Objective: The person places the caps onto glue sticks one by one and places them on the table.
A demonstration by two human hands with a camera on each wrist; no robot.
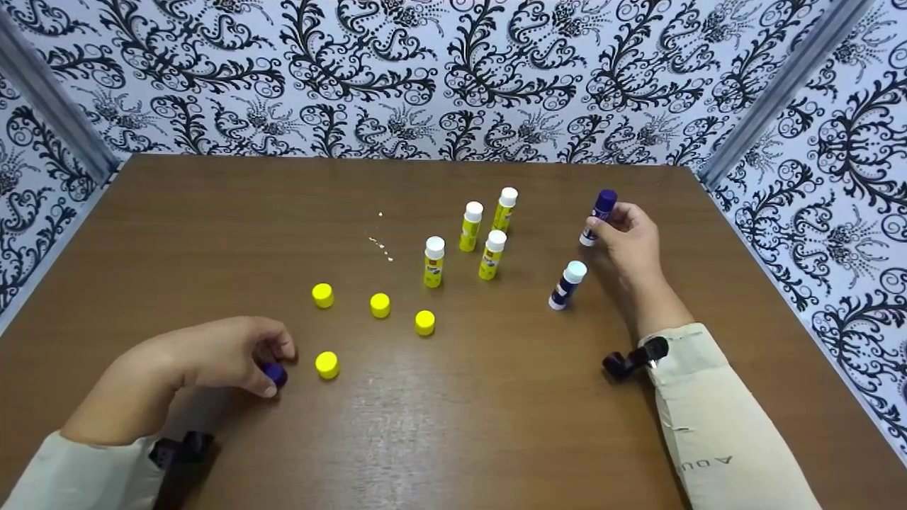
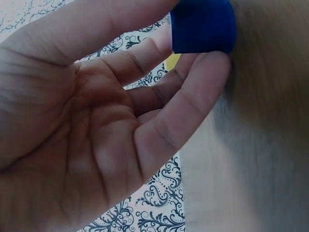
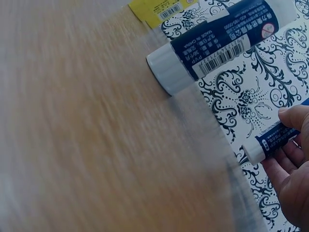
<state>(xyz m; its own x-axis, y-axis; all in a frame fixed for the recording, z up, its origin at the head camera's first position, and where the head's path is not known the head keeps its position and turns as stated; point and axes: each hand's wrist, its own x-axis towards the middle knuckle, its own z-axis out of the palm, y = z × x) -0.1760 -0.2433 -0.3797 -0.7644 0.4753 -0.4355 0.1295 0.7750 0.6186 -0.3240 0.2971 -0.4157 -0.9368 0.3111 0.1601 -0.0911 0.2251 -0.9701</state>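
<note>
My left hand [image 1: 220, 354] is low at the left of the table, thumb and fingers around a dark blue cap [image 1: 275, 375]; in the left wrist view the blue cap [image 2: 203, 26] sits between the fingertips. My right hand [image 1: 631, 237], at the far right, grips a navy glue stick [image 1: 599, 214] with a dark blue cap on top and a white base. Nearer to me than that hand stands another navy glue stick [image 1: 567, 285], its top white and uncapped. Its printed label and barcode show large in the right wrist view, where the right hand [image 3: 294, 179] appears at the edge.
Several yellow glue sticks with white tops, one of them the front-left stick [image 1: 434, 263], stand mid-table. Several yellow caps, such as the nearest cap [image 1: 327, 365], lie between them and my left hand. White crumbs [image 1: 382, 246] dot the brown table [image 1: 453, 439]. Patterned walls [image 1: 368, 85] enclose it.
</note>
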